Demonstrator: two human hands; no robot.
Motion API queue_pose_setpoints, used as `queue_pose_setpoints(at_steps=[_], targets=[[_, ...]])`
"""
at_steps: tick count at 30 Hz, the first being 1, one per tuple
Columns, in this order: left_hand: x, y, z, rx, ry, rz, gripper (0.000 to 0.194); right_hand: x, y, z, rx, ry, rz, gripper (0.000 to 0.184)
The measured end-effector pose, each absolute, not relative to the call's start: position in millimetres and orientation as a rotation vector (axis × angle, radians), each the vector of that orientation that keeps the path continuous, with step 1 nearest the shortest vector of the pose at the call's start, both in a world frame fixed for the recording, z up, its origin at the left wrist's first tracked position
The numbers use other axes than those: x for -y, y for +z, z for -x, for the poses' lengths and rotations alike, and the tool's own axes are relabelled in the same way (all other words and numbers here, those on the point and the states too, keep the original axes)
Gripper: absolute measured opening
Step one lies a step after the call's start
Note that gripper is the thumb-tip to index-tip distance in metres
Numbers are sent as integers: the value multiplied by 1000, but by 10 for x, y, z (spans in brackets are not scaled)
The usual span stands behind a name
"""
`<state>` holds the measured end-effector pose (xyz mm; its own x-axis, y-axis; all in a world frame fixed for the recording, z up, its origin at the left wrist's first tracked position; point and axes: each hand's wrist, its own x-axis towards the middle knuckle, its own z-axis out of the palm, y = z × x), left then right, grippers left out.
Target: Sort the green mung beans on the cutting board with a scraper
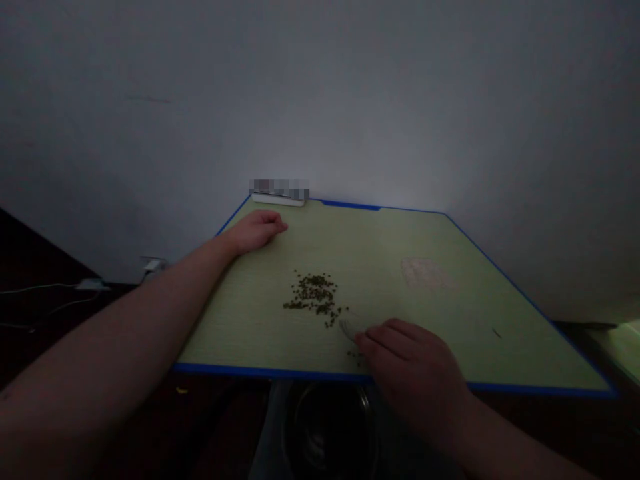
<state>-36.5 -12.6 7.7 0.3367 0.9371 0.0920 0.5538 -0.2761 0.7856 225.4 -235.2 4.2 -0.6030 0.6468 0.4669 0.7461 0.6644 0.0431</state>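
Note:
My right hand [413, 363] is closed around a fork [347, 330] at the table's front edge. The fork's tines point left, toward a loose pile of small dark green bean-like grains [315, 290] in the middle of the table. Several stray grains lie by my right fingertips. My left hand [257, 230] rests in a loose fist on the table's left side, with nothing visible in it. Below the front edge, a dark round pot or bowl [330, 430] sits between my legs; its inside is too dark to make out.
The pale folding table [380, 247] has a blue rim and stands against a grey wall [350, 100]. A white flat object [279, 199] lies at its back left corner. A worn patch [425, 273] marks the right side. Cables and a power strip [93, 285] are at left.

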Motion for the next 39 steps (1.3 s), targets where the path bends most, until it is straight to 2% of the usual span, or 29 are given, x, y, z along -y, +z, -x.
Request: queue_pose_setpoints(at_steps=[13, 30, 39], targets=[[123, 70, 366, -1285, 743, -1919, 27, 2263, 50, -2405, 2443, -359, 1245, 20], [132, 79, 355, -1300, 739, -1899, 27, 2258, 78, -2354, 2492, -283, 1028, 21], [144, 94, 357, -1308, 738, -1907, 28, 2158, 81, -2185, 2534, -342, 1194, 18]])
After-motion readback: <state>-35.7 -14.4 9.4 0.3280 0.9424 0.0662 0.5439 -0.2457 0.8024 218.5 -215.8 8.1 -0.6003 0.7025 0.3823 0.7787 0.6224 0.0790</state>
